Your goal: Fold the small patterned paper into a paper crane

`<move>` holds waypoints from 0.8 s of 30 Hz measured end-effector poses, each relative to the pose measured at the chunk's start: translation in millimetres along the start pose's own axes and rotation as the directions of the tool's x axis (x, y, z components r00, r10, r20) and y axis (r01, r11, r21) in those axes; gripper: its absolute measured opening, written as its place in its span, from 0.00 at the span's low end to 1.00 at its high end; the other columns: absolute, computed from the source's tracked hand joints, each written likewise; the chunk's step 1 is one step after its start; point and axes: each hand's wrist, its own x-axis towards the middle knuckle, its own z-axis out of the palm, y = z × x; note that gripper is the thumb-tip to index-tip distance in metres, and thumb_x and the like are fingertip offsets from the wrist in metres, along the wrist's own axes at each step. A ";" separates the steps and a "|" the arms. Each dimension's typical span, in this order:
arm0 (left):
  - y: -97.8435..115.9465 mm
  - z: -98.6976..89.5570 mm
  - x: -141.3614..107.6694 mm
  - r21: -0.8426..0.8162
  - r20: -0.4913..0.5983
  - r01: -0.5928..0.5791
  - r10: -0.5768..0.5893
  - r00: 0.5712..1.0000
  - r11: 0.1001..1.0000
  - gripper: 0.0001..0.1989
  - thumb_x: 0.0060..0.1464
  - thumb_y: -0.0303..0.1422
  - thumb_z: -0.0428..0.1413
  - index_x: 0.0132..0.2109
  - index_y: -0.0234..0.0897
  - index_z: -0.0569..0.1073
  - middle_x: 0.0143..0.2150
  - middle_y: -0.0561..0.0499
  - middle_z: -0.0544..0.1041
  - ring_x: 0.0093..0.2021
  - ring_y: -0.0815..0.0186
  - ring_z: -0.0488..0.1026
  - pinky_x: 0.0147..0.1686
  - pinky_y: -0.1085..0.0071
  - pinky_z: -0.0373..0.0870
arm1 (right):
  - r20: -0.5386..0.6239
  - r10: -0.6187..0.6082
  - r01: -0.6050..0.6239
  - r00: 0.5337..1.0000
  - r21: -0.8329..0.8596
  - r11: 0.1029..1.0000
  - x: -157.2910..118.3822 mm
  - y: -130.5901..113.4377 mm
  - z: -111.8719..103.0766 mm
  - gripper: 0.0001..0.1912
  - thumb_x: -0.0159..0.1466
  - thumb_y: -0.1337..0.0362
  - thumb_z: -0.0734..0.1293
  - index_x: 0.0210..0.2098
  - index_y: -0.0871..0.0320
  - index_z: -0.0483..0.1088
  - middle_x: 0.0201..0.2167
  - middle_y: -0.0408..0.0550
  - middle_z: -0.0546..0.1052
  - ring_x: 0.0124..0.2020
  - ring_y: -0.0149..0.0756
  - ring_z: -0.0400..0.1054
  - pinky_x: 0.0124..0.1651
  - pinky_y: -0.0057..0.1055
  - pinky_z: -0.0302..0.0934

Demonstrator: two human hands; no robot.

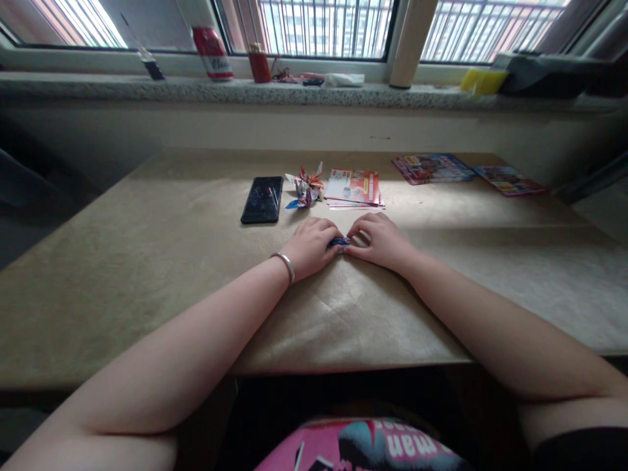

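Note:
A small folded piece of blue printed paper point(338, 242) lies between my two hands at the middle of the table. My left hand point(314, 245), with a silver bangle at the wrist, closes its fingers on the left part of the paper. From the other side, my right hand point(377, 241) pinches the paper's right end between thumb and fingers. Most of the paper is hidden behind the fingers. Just beyond my hands sit several folded paper cranes point(308, 186), bunched together, and a stack of printed paper sheets point(354, 188).
A black phone point(263, 200) rests left of the cranes. Colourful booklets point(434, 168) lie at the table's far right. Along the windowsill point(186, 91) stand a red can point(212, 53), a red bottle point(259, 63) and a yellow object point(483, 81).

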 end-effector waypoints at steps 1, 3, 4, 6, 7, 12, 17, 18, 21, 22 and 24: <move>-0.2 -0.6 0.3 -0.023 -0.007 0.001 -0.001 1.000 1.000 0.13 0.59 0.37 0.53 0.47 0.35 0.75 0.50 0.42 0.75 0.53 0.56 0.68 0.56 0.56 0.63 | -0.001 -0.003 0.003 1.000 0.001 1.000 -0.2 0.1 -0.1 0.16 0.57 0.51 0.72 0.38 0.54 0.76 0.43 0.53 0.76 0.49 0.48 0.67 0.53 0.45 0.61; -0.3 -1.8 0.7 -0.065 -0.029 -0.009 0.008 1.000 0.998 0.11 0.59 0.36 0.54 0.45 0.36 0.75 0.48 0.43 0.76 0.49 0.57 0.70 0.52 0.58 0.65 | 0.000 -0.024 0.024 1.000 0.019 1.000 -0.6 0.3 0.4 0.15 0.56 0.52 0.72 0.37 0.55 0.76 0.44 0.53 0.76 0.49 0.48 0.67 0.54 0.45 0.61; -0.3 -2.3 0.8 -0.082 -0.047 -0.021 0.017 0.999 0.996 0.10 0.58 0.35 0.54 0.44 0.37 0.75 0.45 0.44 0.77 0.47 0.57 0.71 0.50 0.59 0.65 | -0.001 -0.041 0.041 0.999 0.037 0.998 -0.6 0.3 0.9 0.14 0.56 0.53 0.72 0.36 0.55 0.76 0.44 0.53 0.76 0.49 0.48 0.67 0.54 0.45 0.61; -0.1 -3.0 1.1 -0.110 -0.097 -0.047 0.036 0.995 0.993 0.08 0.58 0.33 0.53 0.42 0.37 0.75 0.41 0.46 0.78 0.44 0.59 0.72 0.47 0.61 0.66 | -0.019 -0.087 0.088 0.996 0.096 0.991 -0.2 0.0 2.5 0.10 0.57 0.56 0.72 0.34 0.55 0.75 0.43 0.51 0.77 0.48 0.46 0.68 0.54 0.44 0.61; -0.1 -3.1 1.2 -0.129 -0.128 -0.057 0.040 0.991 0.990 0.07 0.58 0.32 0.53 0.41 0.37 0.75 0.40 0.47 0.78 0.42 0.60 0.72 0.46 0.62 0.66 | -0.038 -0.105 0.109 0.994 0.133 0.985 0.3 -0.3 3.3 0.08 0.57 0.58 0.71 0.33 0.55 0.75 0.42 0.51 0.77 0.47 0.45 0.69 0.54 0.43 0.62; -0.8 -2.7 1.9 -0.266 -0.285 -0.088 0.009 0.958 0.960 0.06 0.58 0.32 0.54 0.39 0.37 0.74 0.37 0.50 0.78 0.39 0.63 0.72 0.44 0.65 0.66 | -0.215 -0.090 0.144 0.973 0.250 0.958 2.8 -4.6 3.5 0.01 0.58 0.65 0.69 0.31 0.54 0.73 0.37 0.48 0.78 0.42 0.40 0.71 0.50 0.39 0.64; -1.0 -3.0 2.4 -0.321 -0.382 -0.114 -0.019 0.924 0.940 0.04 0.56 0.31 0.54 0.37 0.38 0.73 0.39 0.48 0.77 0.44 0.62 0.72 0.49 0.63 0.67 | -0.368 -0.100 0.175 0.925 0.177 0.969 0.9 -12.6 -5.0 0.01 0.60 0.64 0.68 0.33 0.52 0.71 0.38 0.47 0.77 0.43 0.41 0.71 0.50 0.41 0.64; -1.4 -2.8 2.5 -0.305 -0.390 -0.111 -0.018 0.920 0.946 0.03 0.56 0.32 0.55 0.36 0.38 0.73 0.39 0.49 0.76 0.43 0.62 0.71 0.49 0.63 0.67 | -0.368 -0.112 0.180 0.923 0.157 0.971 0.2 -14.3 -6.8 0.01 0.61 0.64 0.68 0.34 0.52 0.71 0.38 0.47 0.77 0.44 0.42 0.71 0.51 0.41 0.64; -3.9 -1.3 2.8 -0.273 -0.404 -0.107 -0.013 0.915 0.956 0.04 0.56 0.33 0.56 0.34 0.38 0.74 0.36 0.49 0.76 0.41 0.63 0.71 0.46 0.64 0.67 | -0.352 -0.137 0.190 0.926 0.122 0.974 -1.5 -18.5 -10.3 0.02 0.62 0.63 0.67 0.35 0.52 0.71 0.39 0.47 0.77 0.44 0.42 0.70 0.51 0.42 0.62; -5.0 -0.6 3.0 -0.275 -0.403 -0.112 -0.009 0.915 0.955 0.04 0.55 0.33 0.57 0.34 0.38 0.74 0.36 0.49 0.76 0.40 0.63 0.71 0.45 0.65 0.67 | -0.344 -0.144 0.195 0.928 0.119 0.974 -1.9 -19.4 -10.9 0.02 0.62 0.63 0.67 0.36 0.52 0.71 0.39 0.47 0.78 0.45 0.42 0.70 0.52 0.42 0.62; -6.9 0.8 3.4 -0.284 -0.399 -0.124 0.001 0.917 0.951 0.04 0.55 0.32 0.57 0.34 0.38 0.75 0.35 0.49 0.77 0.39 0.64 0.72 0.45 0.66 0.67 | -0.337 -0.157 0.207 0.928 0.117 0.971 -2.2 -20.5 -11.5 0.03 0.63 0.63 0.66 0.38 0.52 0.71 0.39 0.47 0.78 0.44 0.42 0.70 0.52 0.42 0.62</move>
